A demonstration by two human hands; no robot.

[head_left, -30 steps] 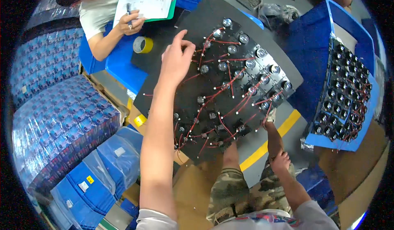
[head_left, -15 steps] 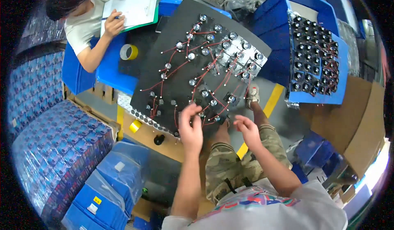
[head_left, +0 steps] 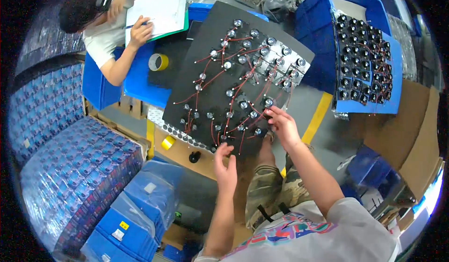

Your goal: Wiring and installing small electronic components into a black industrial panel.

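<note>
Many small lens modules [head_left: 243, 104], each a clear round lens on a dark square base with thin red wires, lie spread over a black board [head_left: 187, 82]. My right hand [head_left: 284, 127] reaches over the board's near right part. Its thumb and fingertips pinch one lens module [head_left: 268, 102] at its near edge. My left hand [head_left: 225, 169] is just off the board's near edge, thumb and fingers apart and nothing in it. Its fingertips come close to the nearest modules and wires. At the far right, some modules sit on grey-white squares.
On the right, a blue bin [head_left: 318, 37] stands beside a blue panel [head_left: 369, 107] packed with similar modules. At far left a person [head_left: 105, 42] writes on paper. A yellow tape roll [head_left: 158, 62] lies near them. Wrapped boxes [head_left: 70, 154] are stacked at left.
My right hand has moved up onto the board and taken hold of a lens module, which has shifted away from me. My left hand has drawn back toward the near edge.
</note>
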